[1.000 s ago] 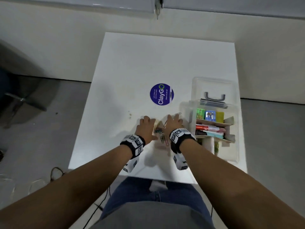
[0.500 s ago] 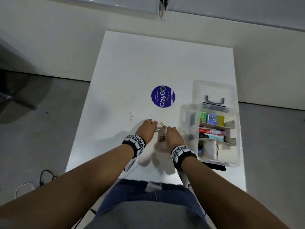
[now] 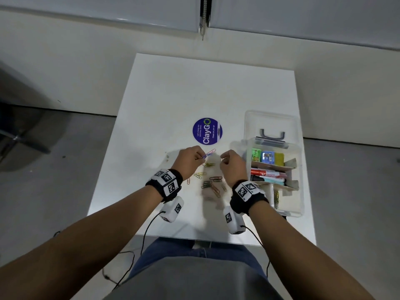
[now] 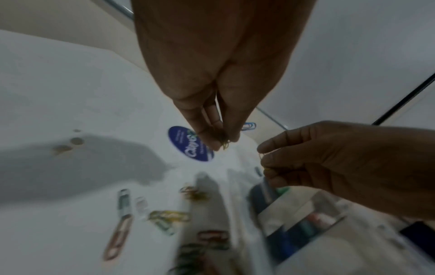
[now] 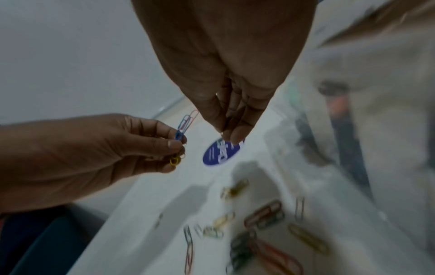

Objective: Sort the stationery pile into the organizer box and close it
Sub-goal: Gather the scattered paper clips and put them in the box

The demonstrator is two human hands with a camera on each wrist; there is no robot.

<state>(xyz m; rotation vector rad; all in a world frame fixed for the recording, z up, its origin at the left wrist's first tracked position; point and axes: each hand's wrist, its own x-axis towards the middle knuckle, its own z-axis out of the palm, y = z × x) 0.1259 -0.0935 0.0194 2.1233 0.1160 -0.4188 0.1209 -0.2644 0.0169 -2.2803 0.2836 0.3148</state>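
Several coloured paper clips (image 3: 211, 182) lie scattered on the white table (image 3: 194, 87), just below my two raised hands. My left hand (image 3: 200, 156) pinches a small bunch of paper clips (image 5: 186, 122), blue and pink ones sticking up and a yellow one hanging below. My right hand (image 3: 224, 159) pinches one thin clip (image 4: 261, 155) between thumb and fingers, close to the left hand. The clear organizer box (image 3: 290, 213) stands open at the right, holding erasers, markers and a few clips in card-divided compartments. Its lid (image 3: 270, 122) lies back behind it.
A round blue ClayGo sticker (image 3: 207, 131) is on the table beyond my hands. Small spots (image 3: 167, 156) mark the table left of my left hand. The box sits near the table's right edge. Cables hang from both wrist cameras off the near edge.
Both hands were low over the clip pile on the table. They have lifted and each now pinches clips. The pile underneath now shows, spread out.
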